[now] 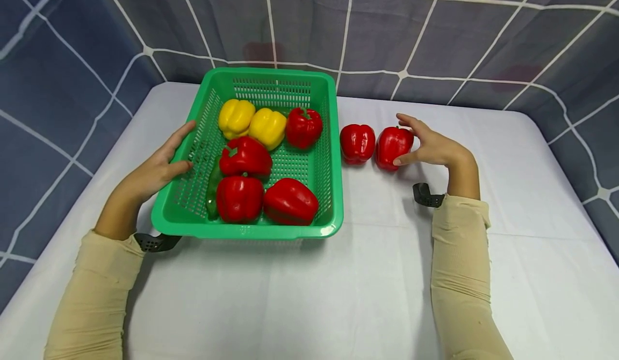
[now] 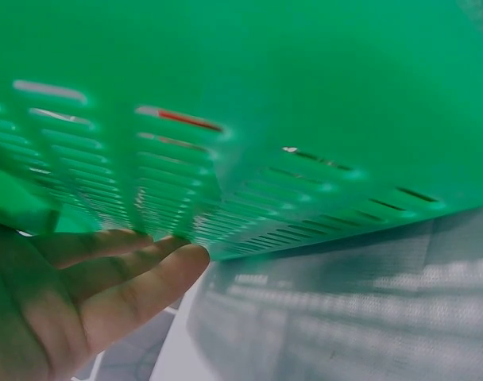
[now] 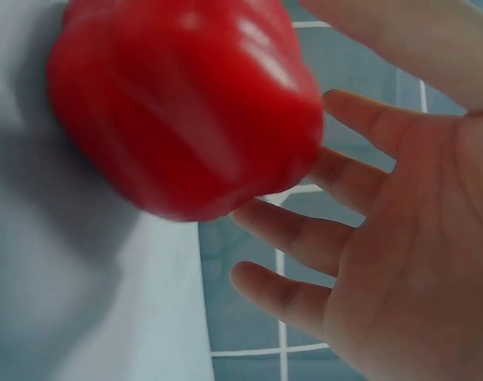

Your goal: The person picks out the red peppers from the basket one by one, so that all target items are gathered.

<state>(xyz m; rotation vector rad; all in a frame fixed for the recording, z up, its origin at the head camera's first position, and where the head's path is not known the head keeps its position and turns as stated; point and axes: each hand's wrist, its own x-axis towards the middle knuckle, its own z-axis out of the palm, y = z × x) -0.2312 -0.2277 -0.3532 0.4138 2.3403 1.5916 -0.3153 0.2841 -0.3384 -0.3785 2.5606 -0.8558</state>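
Observation:
A green plastic basket (image 1: 249, 232) stands on the table, holding several red bell peppers (image 1: 240, 199), two yellow bell peppers (image 1: 236, 118) and a long green vegetable (image 1: 213, 191), partly hidden. My left hand (image 1: 157, 169) holds the basket's left rim, thumb and index finger over the edge. Its other fingers (image 2: 142, 294) lie against the slotted outer wall in the left wrist view. Outside the basket, on its right, two red bell peppers sit side by side. My right hand (image 1: 432, 145) is spread around the right one (image 1: 394, 148), fingers loosely extended; firm contact cannot be told.
A white cloth (image 1: 300, 295) covers the table. Dark checked curtains (image 1: 309, 21) rise behind it and at both sides. The other loose red pepper (image 1: 357, 143) stands between the basket and the pepper at my right hand. Each wrist wears a black strap (image 1: 427, 196).

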